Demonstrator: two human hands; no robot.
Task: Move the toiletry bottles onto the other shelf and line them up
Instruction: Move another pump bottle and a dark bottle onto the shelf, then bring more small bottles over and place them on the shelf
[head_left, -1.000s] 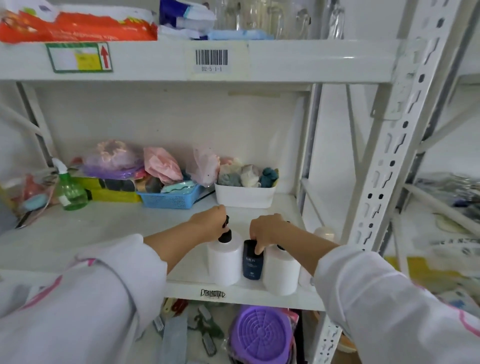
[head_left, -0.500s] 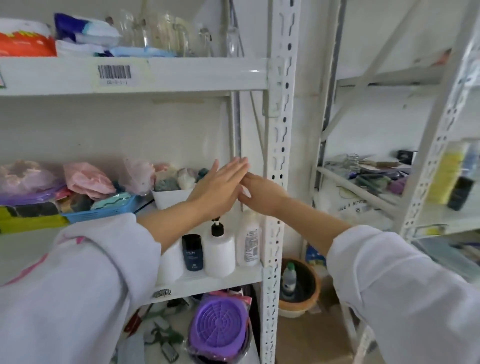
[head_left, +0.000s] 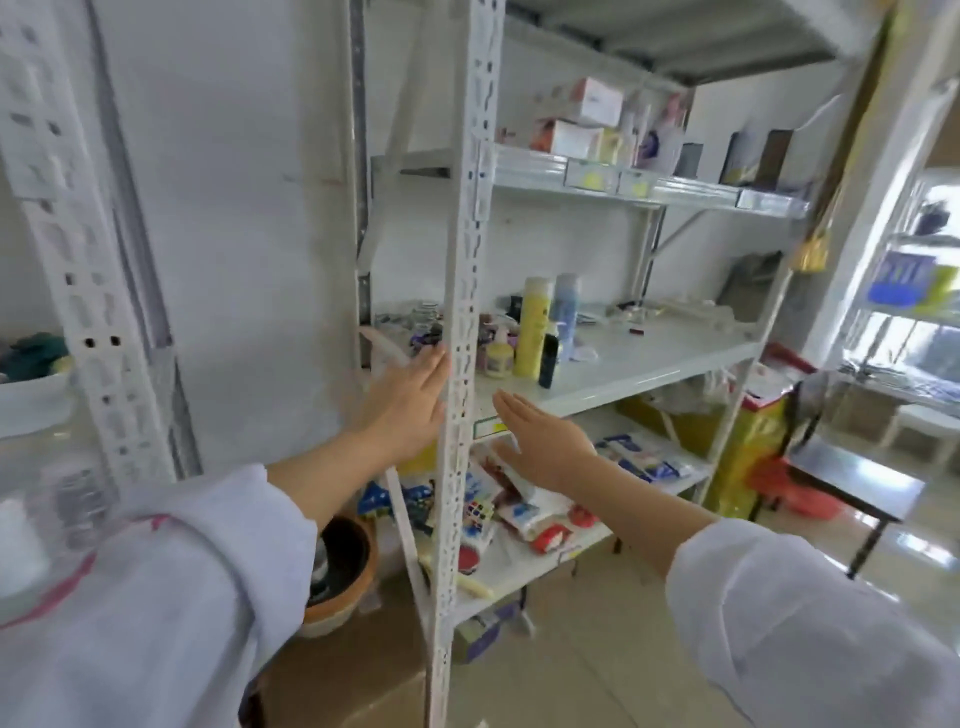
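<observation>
We are reaching toward the right-hand shelving unit with both hands empty, because the bottles still to be fetched are standing on its middle shelf (head_left: 639, 364). Taking the perforated white upright (head_left: 462, 332) as our landmark: our left hand (head_left: 402, 410) is hovering just to its left, fingers straight and close together, palm turned inward, fingertips overlapping the post's edge in the view. Our right hand (head_left: 545, 441) is hovering just to its right and a little lower, also flat and holding nothing.

The tall yellow bottle (head_left: 531, 328) is standing upright just right of the upright, near the shelf's front edge. The pale blue bottle (head_left: 563, 306) is standing behind it, the small black bottle (head_left: 548, 361) in front of it, and a small cream pump bottle (head_left: 498, 353) between the yellow bottle and the post. They are huddling in a loose group, not a row, which is likely why they are waiting to be carried off and lined up.

We are judging that the post is standing between our hands, so the left one will have to go round it.
</observation>
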